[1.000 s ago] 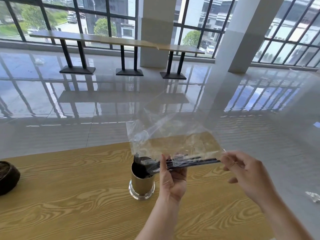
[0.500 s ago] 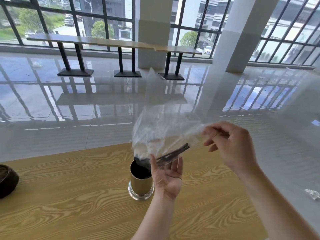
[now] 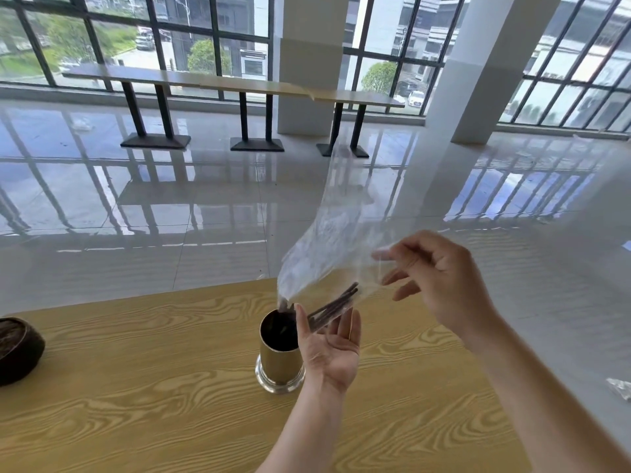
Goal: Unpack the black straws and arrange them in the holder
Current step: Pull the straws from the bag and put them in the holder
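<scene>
From my remote seat I see the left hand (image 3: 329, 349) low in the centre of the frame, palm turned up towards the camera, fingers straight and a little spread, thumb upright and apart from them. Across its fingertips lies the bundle of black straws (image 3: 336, 307), slanting from lower left to upper right and wrapped in the clear bag (image 3: 327, 247). The hand props them rather than clamping them.

The right hand (image 3: 440, 278), right of centre, pinches the bag's edge between thumb and forefinger; that spot is blurred, and the other fingers fan out loosely below it. The bag billows upward from the straws, and its narrow lower end dips to the rim of the holder (image 3: 280, 356).

The holder is a gold metal cylinder standing upright on the wooden table (image 3: 136, 387), just left of the left hand. Its inside is dark, and I cannot tell whether any straws are in it.

At the left edge of the frame a dark round bowl (image 3: 17, 353) sits on the table. A crumpled scrap of clear plastic (image 3: 619, 389) lies at the far right edge
</scene>
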The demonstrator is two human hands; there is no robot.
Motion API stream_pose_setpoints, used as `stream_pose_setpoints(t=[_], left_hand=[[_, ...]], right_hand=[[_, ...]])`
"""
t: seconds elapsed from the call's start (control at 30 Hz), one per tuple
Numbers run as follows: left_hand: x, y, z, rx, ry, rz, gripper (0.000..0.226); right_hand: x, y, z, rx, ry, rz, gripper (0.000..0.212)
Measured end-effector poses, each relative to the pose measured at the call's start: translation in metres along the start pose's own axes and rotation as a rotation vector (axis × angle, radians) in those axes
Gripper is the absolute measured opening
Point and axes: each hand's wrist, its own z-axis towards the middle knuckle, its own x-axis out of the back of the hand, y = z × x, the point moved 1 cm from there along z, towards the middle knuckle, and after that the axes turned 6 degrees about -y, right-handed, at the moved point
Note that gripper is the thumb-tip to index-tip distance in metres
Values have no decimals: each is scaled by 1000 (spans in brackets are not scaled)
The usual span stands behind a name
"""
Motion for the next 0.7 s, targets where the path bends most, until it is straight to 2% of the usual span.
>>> stream_pose_setpoints(t=[0.2, 0.5, 0.7], left_hand=[[3, 6, 0, -23, 8, -21, 85], [8, 6, 0, 17, 58, -23, 96], [10, 7, 2, 18, 47, -25, 87]], right_hand=[[5, -3, 1, -27, 7, 92, 15], [9, -18, 11, 51, 21, 207, 24], [13, -27, 21, 111, 24, 276, 16]])
